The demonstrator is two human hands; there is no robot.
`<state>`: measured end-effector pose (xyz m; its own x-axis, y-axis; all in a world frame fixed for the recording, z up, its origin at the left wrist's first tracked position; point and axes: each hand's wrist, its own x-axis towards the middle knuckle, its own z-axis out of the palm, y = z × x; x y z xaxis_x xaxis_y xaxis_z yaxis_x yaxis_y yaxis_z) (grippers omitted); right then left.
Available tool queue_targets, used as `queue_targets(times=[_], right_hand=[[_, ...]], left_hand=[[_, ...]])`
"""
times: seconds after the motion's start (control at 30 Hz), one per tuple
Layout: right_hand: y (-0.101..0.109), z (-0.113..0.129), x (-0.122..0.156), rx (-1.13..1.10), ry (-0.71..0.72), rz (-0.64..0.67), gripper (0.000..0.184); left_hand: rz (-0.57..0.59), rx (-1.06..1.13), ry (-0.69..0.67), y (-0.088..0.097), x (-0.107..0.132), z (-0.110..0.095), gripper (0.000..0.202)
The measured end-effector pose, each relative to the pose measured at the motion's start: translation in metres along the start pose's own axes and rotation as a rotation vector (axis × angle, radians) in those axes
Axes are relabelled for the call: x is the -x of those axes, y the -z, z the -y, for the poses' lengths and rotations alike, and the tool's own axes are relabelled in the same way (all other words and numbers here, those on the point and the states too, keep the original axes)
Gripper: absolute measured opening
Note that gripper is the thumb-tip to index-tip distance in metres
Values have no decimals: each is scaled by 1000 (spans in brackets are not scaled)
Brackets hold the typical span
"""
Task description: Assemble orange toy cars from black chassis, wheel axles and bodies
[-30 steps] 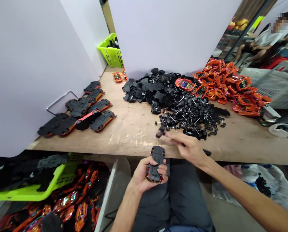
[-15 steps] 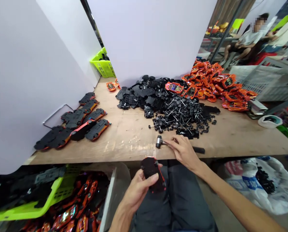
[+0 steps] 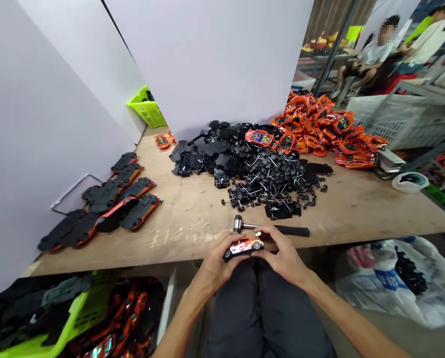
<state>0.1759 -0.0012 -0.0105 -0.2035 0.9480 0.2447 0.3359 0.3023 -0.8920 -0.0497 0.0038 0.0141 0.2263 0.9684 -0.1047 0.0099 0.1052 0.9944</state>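
Between my two hands, at the table's front edge, is an orange toy car (image 3: 242, 246) with a black underside, its side and wheels facing me. My left hand (image 3: 220, 258) is closed on its left end, and my right hand (image 3: 280, 253) grips the right end. Just behind them a hammer (image 3: 291, 230) with a metal-and-black head lies on the wooden table (image 3: 187, 219), apart from my fingers. Farther back are a pile of wheel axles (image 3: 270, 171), a heap of black chassis (image 3: 207, 149) and a mound of orange car bodies (image 3: 319, 124).
Toy cars, mostly upside down (image 3: 106, 196), lie at the left by a white panel (image 3: 76, 99). Below are a lime-green basket (image 3: 76, 318) and more orange cars (image 3: 133, 308). A plastic bag (image 3: 379, 278) with black parts sits lower right. Two people (image 3: 375, 54) sit in the background.
My right hand has left the hammer and now holds the car with my left hand. The car has been raised and turned from underside to side view. The camera view has shifted slightly.
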Motion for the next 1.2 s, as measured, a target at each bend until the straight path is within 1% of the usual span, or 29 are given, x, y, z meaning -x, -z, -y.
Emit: queue_targets(times=[0.07, 0.1, 0.17, 0.2, 0.3, 0.4, 0.47, 0.5, 0.53, 0.57, 0.6, 0.63, 0.67, 0.73, 0.8, 0.83, 0.9, 0.97, 1.0, 1.03, 1.07, 1.13, 1.17, 1.2], right_hand=[[3, -7, 2, 14, -4, 0, 33], [2, -9, 3, 15, 11, -2, 29], [-2, -13, 6, 14, 66, -35, 20], [-5, -14, 8, 18, 93, -64, 19], [-13, -13, 9, 41, 157, -129, 21], [-14, -10, 7, 46, 167, -115, 19], [-9, -10, 6, 65, 133, -96, 22], [-5, -12, 6, 82, 115, -96, 29], [0, -13, 6, 104, 104, -102, 38], [6, -14, 7, 131, 97, -120, 45], [12, -14, 8, 160, 96, -148, 48], [18, -13, 10, 189, 99, -178, 46], [23, -11, 11, 215, 100, -204, 40], [30, -5, 15, 251, 103, -235, 28], [32, 1, 17, 268, 106, -233, 22], [32, 2, 17, 276, 108, -230, 21], [33, 1, 19, 304, 107, -232, 20], [36, -4, 19, 350, 109, -260, 21], [39, -7, 19, 377, 115, -283, 21], [42, -10, 19, 406, 117, -302, 22], [46, -14, 17, 434, 120, -320, 22], [55, -18, 13, 478, 133, -350, 23], [59, -19, 10, 494, 135, -358, 24], [63, -20, 6, 508, 134, -364, 25]], left_hand=[[14, 6, 18, -4, -2, 10, 39], [16, -1, 30, -6, -3, 14, 38], [7, -28, 46, -8, -3, 21, 37], [-1, -38, 52, -9, -2, 23, 36], [-39, -31, 70, -13, 1, 22, 32], [-56, -55, 49, -17, 8, 16, 29], [-51, -94, 28, -14, 11, 11, 30], [-83, -104, 12, -8, 10, 8, 31], [-156, -105, -14, 2, 7, 3, 33], [-265, -109, -51, 16, 3, -2, 36], [-414, -129, -92, 35, -3, -9, 37], [-575, -177, -134, 57, -12, -17, 38], [-695, -294, -149, 83, -22, -24, 36], [-912, -715, -77, 134, -48, -38, 28], [-1008, -820, -38, 179, -75, -49, 30], [-1048, -854, -21, 197, -88, -53, 33], [-1118, -879, 5, 221, -108, -61, 42], [-1181, -896, 13, 231, -123, -67, 52], [-1192, -903, 6, 231, -130, -69, 53], [-1178, -910, -8, 229, -138, -69, 51], [-1135, -916, -22, 224, -148, -68, 46], [-990, -921, -36, 208, -170, -60, 34], [-913, -915, -30, 199, -181, -54, 32], [-852, -908, -17, 191, -193, -48, 35]])
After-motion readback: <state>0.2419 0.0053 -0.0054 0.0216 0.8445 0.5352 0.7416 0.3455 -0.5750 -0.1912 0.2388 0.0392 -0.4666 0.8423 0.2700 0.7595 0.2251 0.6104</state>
